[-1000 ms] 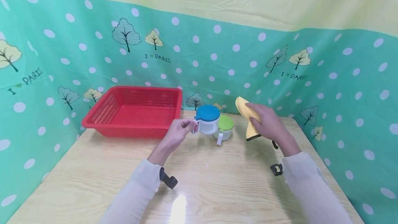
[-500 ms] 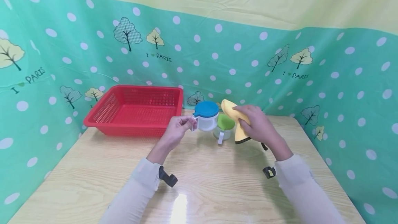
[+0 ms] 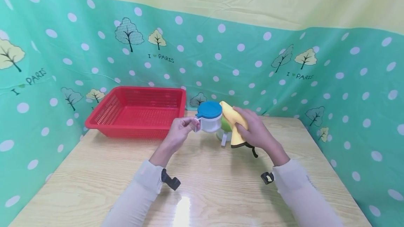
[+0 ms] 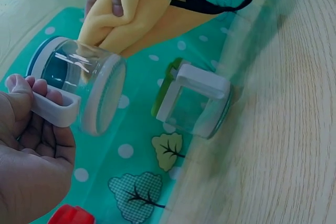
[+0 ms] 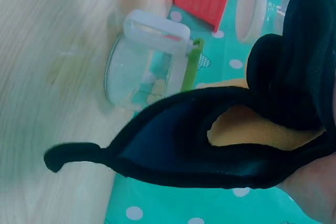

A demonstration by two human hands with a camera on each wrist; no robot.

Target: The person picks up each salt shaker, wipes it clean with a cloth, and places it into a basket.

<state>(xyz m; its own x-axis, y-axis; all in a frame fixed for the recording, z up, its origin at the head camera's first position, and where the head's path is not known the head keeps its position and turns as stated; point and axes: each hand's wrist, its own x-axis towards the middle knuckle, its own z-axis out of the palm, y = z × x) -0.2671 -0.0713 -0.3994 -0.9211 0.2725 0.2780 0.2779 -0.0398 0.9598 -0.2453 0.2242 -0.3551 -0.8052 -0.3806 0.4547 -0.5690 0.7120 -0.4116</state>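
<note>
My left hand (image 3: 179,133) pinches the white handle of a clear seasoning jar (image 3: 210,124) with a blue lid, held up off the table. In the left wrist view, fingers and thumb wrap the handle of this tilted jar (image 4: 102,95). My right hand (image 3: 255,129) grips a folded yellow cloth (image 3: 237,127) with black edging and a black loop. One end of the cloth reaches the blue-lidded jar's right side. Below and behind stands a second jar (image 4: 194,103) with a green lid and white handle, partly hidden by the cloth in the head view.
A red plastic basket (image 3: 135,132) with slotted sides stands at the back left of the wooden table (image 3: 205,181). A green and yellow printed curtain (image 3: 221,45) closes off the back and both sides.
My right hand has moved left with the cloth, from apart until it meets the blue-lidded jar. The left hand has lifted the jar slightly. The green-lidded jar has stayed put.
</note>
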